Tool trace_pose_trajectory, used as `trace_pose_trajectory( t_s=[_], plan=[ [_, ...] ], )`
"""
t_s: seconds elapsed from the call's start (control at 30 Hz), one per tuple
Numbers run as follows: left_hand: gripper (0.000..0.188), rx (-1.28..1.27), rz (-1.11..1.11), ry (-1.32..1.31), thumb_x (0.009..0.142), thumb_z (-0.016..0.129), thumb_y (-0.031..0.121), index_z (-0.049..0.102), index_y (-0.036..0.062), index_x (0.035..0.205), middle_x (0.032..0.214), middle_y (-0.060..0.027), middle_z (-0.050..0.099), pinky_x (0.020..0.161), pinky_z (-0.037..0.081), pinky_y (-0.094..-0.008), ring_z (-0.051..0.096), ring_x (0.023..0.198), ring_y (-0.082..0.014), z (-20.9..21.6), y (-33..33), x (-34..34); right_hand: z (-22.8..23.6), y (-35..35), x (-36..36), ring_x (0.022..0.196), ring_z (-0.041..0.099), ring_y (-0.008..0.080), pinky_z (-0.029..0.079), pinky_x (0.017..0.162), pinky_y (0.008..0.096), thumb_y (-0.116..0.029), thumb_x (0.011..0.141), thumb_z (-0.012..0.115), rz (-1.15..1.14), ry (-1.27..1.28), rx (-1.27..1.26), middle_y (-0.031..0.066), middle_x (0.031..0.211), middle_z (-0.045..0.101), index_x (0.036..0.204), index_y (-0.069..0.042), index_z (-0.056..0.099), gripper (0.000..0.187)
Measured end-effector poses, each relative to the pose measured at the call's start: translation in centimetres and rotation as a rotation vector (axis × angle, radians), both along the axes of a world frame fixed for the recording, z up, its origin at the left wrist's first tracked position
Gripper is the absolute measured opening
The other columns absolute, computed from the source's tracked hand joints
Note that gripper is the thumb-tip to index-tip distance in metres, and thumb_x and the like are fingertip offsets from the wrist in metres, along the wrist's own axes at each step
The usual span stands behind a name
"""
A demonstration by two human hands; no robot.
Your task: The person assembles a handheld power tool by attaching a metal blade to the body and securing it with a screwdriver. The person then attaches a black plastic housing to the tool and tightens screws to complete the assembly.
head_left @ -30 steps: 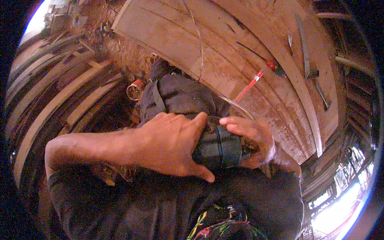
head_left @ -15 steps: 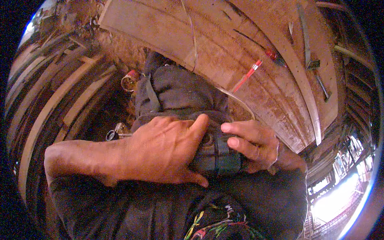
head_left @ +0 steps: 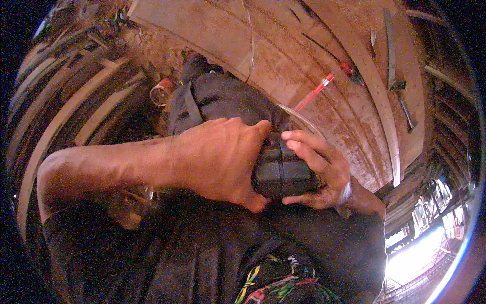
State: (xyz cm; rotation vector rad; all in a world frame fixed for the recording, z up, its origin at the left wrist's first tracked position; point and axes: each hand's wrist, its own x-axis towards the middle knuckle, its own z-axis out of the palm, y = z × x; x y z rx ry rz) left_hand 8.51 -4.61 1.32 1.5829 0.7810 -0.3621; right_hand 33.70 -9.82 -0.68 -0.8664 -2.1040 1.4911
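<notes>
A black, box-like pack with a dark seam or cord down its middle is in front of my body. My left hand is wrapped round its left side, fingers over the far edge and thumb at the near edge. Gripping the right side is my right hand, with fingertips at the far edge and thumb along the near one. What kind of thing the pack is I cannot make out. Beyond it are my legs in dark trousers.
A broad wooden board slopes across the far side. On it lie a red pencil-like stick, a thin cable and a hammer-like tool. Curved timber strips stand at left, near a red-rimmed cup.
Both hands and the black pack have moved farther from my body. My right thumb now shows along the pack's near edge, where it was hidden before.
</notes>
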Motion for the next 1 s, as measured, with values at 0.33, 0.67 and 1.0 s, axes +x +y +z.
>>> trace_pose_trajectory(
  t_s=[0.33,0.67,1.0],
  plan=[
    [0.077,-0.101,-0.020,0.026,0.063,0.087,0.047,0.061,-0.0099,0.108,0.096,-0.0297,0.071,0.087,0.057,-0.0459,0.071,0.096,-0.0419,0.4,0.0,0.0,-0.1,-0.7,-0.7,0.124,0.060,0.0423,0.051,0.102,0.0462,-0.035,0.073,0.090,-0.001,0.046,-0.041,0.0299,0.136,0.055,0.141,0.005,0.049,0.089],
    [0.075,0.013,-0.166,0.127,0.067,0.086,0.047,0.051,-0.0041,0.109,0.090,-0.0259,0.071,0.080,0.057,-0.0475,0.070,0.092,-0.0419,2.3,1.5,0.2,0.0,-0.7,-1.0,0.116,0.064,0.0379,0.056,0.095,0.0444,-0.032,0.076,0.087,-0.070,0.076,0.120,0.0215,0.137,0.060,0.136,-0.004,0.058,0.073],
    [0.102,0.311,0.155,0.028,0.067,0.079,0.071,0.046,-0.0074,0.123,0.095,-0.0244,0.070,0.085,0.053,-0.0490,0.069,0.094,-0.0426,1.7,-2.3,-1.1,-1.2,-0.7,-1.4,0.106,0.067,0.0390,0.058,0.088,0.0452,-0.022,0.079,0.083,-0.047,0.144,0.206,0.0202,0.133,0.064,0.129,-0.006,0.062,0.057]
  ],
)
